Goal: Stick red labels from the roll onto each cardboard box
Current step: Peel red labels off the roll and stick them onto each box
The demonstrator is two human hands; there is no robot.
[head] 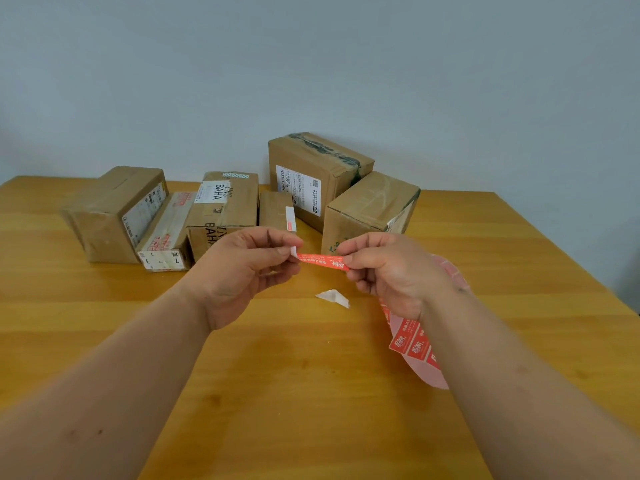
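A red label [320, 261] is stretched between my two hands above the table. My left hand [242, 271] pinches its left end, where a bit of white backing shows. My right hand [388, 271] pinches its right end. The strip of red labels from the roll [412, 344] lies on the table under my right wrist, partly hidden by my arm. Several cardboard boxes stand in a row at the back: a large one at the left [114, 213], a flat one with red print [166, 233], a "BAHA" box [225, 209], a small one [277, 211], a tall one [311, 174] and one at the right [370, 209].
A crumpled scrap of white backing paper [334, 297] lies on the wooden table [277, 393] just below my hands. The table's right edge runs diagonally at the far right. A plain grey wall stands behind the boxes.
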